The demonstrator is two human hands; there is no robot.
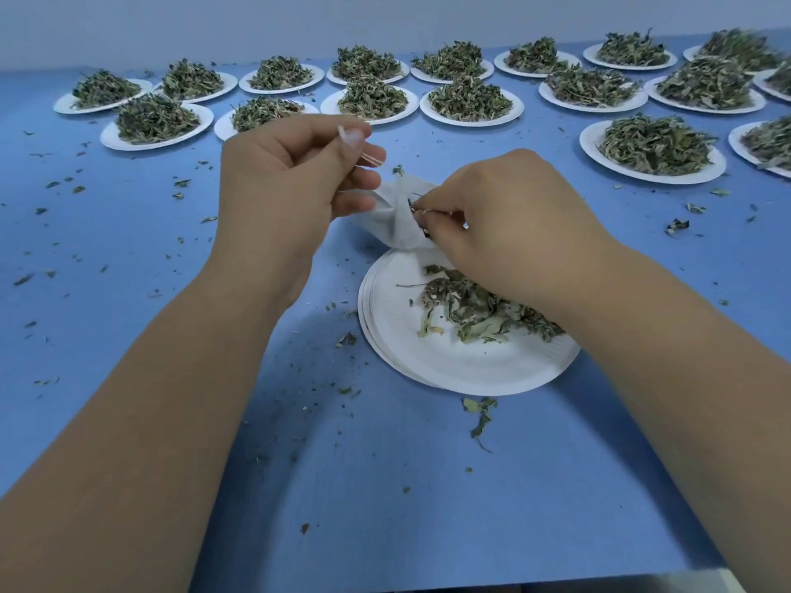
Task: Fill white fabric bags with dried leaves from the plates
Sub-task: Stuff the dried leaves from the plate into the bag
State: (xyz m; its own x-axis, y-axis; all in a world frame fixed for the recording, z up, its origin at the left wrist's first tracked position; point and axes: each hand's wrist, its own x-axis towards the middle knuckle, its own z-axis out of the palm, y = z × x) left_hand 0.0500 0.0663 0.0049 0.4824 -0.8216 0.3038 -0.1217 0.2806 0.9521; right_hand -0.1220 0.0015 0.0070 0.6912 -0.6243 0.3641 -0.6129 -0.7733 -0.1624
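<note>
Bag (398, 226), white fabric: light, limp, likely best held at mouth edge, where left hand (295, 177) pinches it with string (370, 159); right hand (505, 224), just beside, pinches brittle leaves (416, 212) into opening.

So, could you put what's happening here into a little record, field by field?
near plate: a thin scatter of leaves left on it
bag: white, held at the near plate's far rim
left hand: holds the bag by its edge and string
right hand: pinches leaves at the bag's mouth
far plates: many, each heaped with leaves, in rows at the back
table: blue, strewn with leaf crumbs
</note>
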